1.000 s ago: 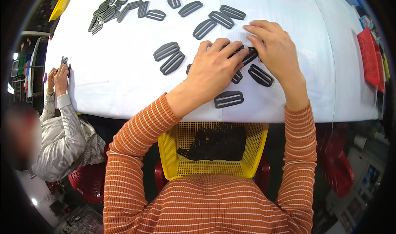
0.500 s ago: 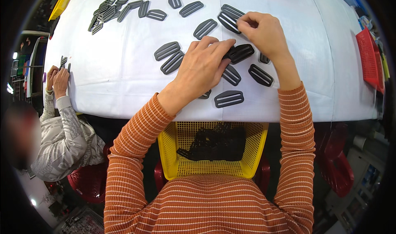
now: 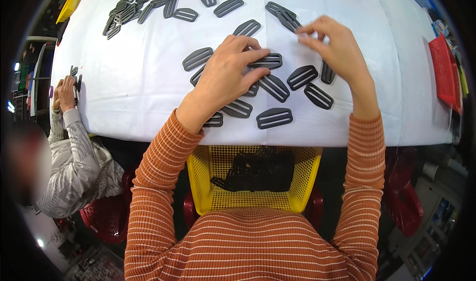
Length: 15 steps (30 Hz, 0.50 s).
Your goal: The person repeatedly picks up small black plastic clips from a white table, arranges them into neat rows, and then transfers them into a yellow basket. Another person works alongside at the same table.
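Flat dark plastic slide buckles with long slots lie scattered over the white table. My left hand has its thumb and fingers closed round the left end of one slide buckle. Farther right, my right hand pinches the near end of another slide buckle, which partly overlaps a buckle beneath it; this hand is slightly blurred. Single buckles lie between and around the hands, such as a slide buckle to the right and one near the table's front edge. My left hand partly hides several others.
A heap of buckles lies at the far left of the table. Below the front edge, a yellow basket holds black pieces. A red basket stands at the right edge. Another person handles dark pieces on the left.
My right hand has moved slightly right and nearer, turning the far buckle. My left hand has shifted slightly left, and the dark buckle beside it now lies apart, farther right.
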{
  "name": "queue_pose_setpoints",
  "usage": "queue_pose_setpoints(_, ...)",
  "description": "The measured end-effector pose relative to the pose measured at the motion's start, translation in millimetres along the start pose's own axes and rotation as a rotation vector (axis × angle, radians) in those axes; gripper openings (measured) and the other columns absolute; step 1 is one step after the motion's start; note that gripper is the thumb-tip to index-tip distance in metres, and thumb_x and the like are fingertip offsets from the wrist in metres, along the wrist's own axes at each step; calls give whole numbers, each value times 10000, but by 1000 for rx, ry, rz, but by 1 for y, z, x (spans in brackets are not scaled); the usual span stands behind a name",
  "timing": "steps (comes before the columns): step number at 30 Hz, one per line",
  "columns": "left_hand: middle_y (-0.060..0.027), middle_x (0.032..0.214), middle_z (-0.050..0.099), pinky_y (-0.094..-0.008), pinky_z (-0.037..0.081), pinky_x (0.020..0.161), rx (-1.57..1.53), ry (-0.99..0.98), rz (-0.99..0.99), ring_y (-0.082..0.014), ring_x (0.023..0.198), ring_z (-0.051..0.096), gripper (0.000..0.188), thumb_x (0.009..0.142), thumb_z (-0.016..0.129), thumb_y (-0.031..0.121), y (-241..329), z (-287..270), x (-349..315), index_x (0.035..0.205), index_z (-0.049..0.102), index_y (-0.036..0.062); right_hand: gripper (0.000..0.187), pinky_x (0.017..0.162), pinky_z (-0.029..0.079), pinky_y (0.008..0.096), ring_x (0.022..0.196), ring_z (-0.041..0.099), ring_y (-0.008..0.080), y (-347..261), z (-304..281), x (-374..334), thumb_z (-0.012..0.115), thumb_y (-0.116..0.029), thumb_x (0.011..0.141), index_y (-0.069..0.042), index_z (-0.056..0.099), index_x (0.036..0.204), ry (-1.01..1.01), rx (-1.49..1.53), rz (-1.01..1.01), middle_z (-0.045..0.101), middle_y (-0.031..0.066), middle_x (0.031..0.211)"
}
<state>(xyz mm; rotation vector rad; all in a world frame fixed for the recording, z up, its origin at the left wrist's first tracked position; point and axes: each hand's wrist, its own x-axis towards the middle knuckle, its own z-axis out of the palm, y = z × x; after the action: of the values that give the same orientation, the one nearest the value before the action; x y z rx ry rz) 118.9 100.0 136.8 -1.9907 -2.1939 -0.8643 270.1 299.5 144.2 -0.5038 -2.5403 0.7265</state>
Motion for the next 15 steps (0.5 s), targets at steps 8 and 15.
queue_pose_setpoints(8,-54,1046,628,-322,515,812,95,20,93,-205,945,576,287,839,736,166,13,13,-23,1119,736,101,256,770,502,331,862,606,219,-2,30,-44,710,-254,854,-134,754,1077,83,-200,-221,629,57,992)
queue_pose_setpoints(15,-76,929,633,-351,509,743,38,105,24,-238,857,583,135,849,711,135,12,19,-17,938,723,34,214,732,505,338,843,629,205,6,42,13,674,-276,890,-104,760,983,291,-182,-164,653,26,955)
